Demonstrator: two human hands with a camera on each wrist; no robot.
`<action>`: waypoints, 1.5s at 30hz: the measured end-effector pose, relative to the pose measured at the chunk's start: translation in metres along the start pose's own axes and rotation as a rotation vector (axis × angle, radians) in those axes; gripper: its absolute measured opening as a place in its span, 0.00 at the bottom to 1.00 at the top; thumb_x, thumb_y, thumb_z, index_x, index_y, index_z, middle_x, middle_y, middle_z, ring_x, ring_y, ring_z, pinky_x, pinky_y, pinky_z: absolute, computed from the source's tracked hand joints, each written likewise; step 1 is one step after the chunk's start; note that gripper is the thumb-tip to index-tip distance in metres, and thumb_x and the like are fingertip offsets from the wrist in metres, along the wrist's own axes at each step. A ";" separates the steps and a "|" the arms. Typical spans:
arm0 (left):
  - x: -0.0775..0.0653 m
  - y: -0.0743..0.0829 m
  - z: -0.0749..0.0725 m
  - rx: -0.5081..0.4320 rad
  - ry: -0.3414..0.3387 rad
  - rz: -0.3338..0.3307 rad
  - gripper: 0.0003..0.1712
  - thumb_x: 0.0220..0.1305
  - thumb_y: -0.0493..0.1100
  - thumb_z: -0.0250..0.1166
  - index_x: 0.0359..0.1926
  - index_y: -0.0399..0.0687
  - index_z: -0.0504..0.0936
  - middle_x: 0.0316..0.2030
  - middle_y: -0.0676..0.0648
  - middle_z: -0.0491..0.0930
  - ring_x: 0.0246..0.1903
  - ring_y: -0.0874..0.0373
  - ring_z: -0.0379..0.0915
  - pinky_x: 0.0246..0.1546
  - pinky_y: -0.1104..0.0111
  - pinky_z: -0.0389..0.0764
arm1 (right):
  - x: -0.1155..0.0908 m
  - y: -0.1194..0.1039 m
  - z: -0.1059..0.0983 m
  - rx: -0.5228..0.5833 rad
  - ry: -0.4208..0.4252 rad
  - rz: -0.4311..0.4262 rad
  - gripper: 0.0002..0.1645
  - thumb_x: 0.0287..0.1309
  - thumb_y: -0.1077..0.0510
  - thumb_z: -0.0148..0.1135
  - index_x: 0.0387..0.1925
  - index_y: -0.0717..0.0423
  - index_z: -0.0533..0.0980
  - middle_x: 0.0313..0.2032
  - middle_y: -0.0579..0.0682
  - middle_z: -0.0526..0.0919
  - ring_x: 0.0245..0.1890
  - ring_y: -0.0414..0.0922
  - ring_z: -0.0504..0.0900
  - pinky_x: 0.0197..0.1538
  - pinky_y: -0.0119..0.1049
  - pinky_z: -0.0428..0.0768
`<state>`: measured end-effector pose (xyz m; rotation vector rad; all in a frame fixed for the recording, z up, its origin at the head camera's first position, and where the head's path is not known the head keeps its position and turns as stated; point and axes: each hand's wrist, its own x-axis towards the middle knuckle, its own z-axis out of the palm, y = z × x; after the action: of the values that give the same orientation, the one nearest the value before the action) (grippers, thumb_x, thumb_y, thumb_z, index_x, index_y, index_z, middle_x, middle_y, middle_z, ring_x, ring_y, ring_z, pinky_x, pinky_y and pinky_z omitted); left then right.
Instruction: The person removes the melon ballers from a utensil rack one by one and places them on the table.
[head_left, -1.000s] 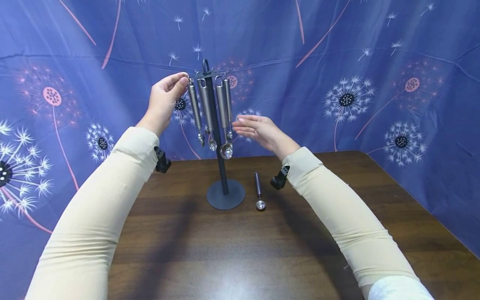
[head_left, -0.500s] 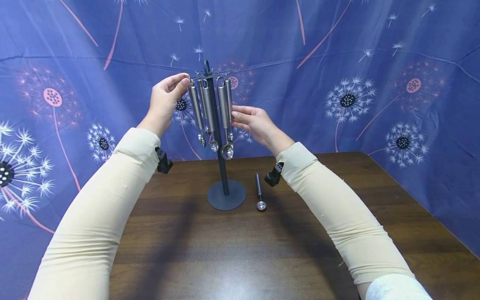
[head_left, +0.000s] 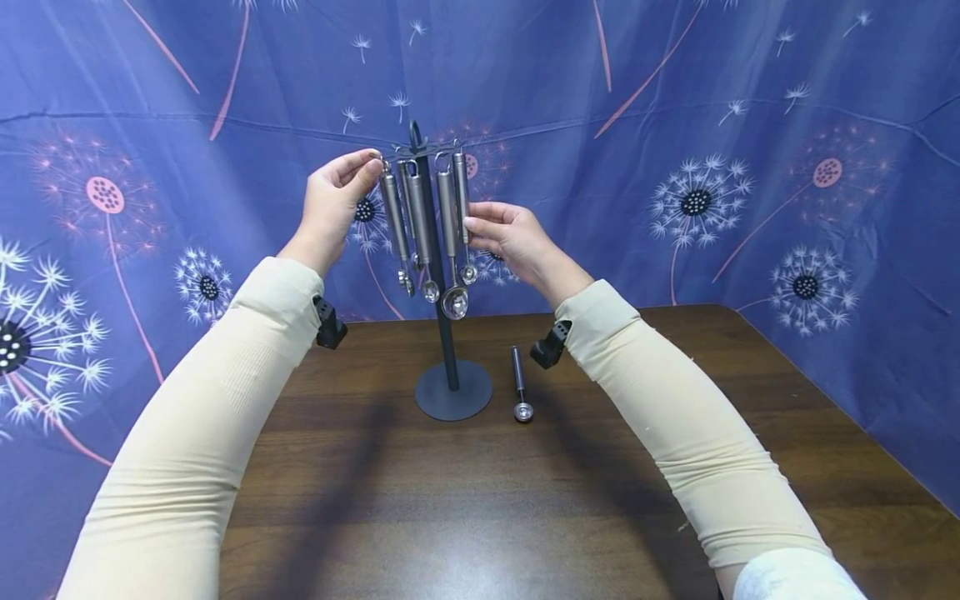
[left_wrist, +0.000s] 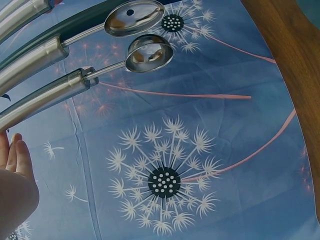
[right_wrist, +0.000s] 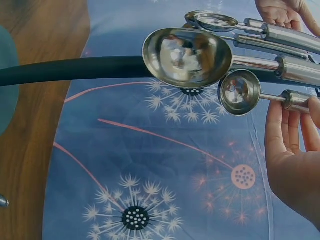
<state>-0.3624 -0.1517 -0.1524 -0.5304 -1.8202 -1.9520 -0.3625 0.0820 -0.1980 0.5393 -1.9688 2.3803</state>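
Note:
A dark metal rack (head_left: 447, 346) stands upright with several steel melon ballers hanging around its top. My left hand (head_left: 332, 200) pinches the top end of the leftmost melon baller (head_left: 393, 208), where its ring meets a hook; fingertips hide the exact contact. At the right, my right hand (head_left: 517, 240) holds the handle of the outermost melon baller (head_left: 461, 192), thumb in front and fingers behind. In the right wrist view its small bowl (right_wrist: 240, 93) hangs beside a larger scoop bowl (right_wrist: 187, 57).
Another scoop (head_left: 519, 385) lies on the brown wooden table (head_left: 480, 500), right of the rack's round base (head_left: 453, 404). Close behind hangs a blue dandelion-patterned cloth (head_left: 570, 167).
My right hand has moved in and up from beside the rack and taken the outermost melon baller's handle, which now sits slightly right and higher. My left hand keeps its place.

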 end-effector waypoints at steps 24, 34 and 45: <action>-0.001 0.002 0.000 0.041 0.017 0.022 0.18 0.59 0.42 0.71 0.49 0.42 0.81 0.37 0.57 0.83 0.47 0.63 0.78 0.58 0.73 0.72 | -0.002 0.005 -0.025 0.049 0.097 0.019 0.20 0.63 0.69 0.58 0.56 0.68 0.71 0.37 0.50 0.79 0.35 0.40 0.82 0.45 0.30 0.82; 0.002 0.003 0.000 0.017 0.014 0.045 0.15 0.57 0.41 0.72 0.45 0.45 0.81 0.37 0.56 0.82 0.46 0.63 0.77 0.56 0.74 0.72 | -0.004 0.021 -0.045 -0.024 0.133 0.083 0.24 0.63 0.67 0.59 0.60 0.68 0.68 0.38 0.48 0.78 0.35 0.40 0.81 0.48 0.32 0.81; 0.015 -0.002 -0.009 0.010 -0.120 -0.024 0.35 0.60 0.43 0.70 0.65 0.36 0.69 0.62 0.40 0.73 0.61 0.57 0.70 0.63 0.75 0.67 | -0.001 0.036 -0.058 -0.019 0.155 0.105 0.14 0.63 0.67 0.59 0.50 0.64 0.73 0.35 0.47 0.80 0.34 0.39 0.82 0.45 0.30 0.82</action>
<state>-0.3764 -0.1608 -0.1467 -0.6381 -1.9160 -1.9635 -0.3844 0.1297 -0.2411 0.2480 -1.9973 2.3774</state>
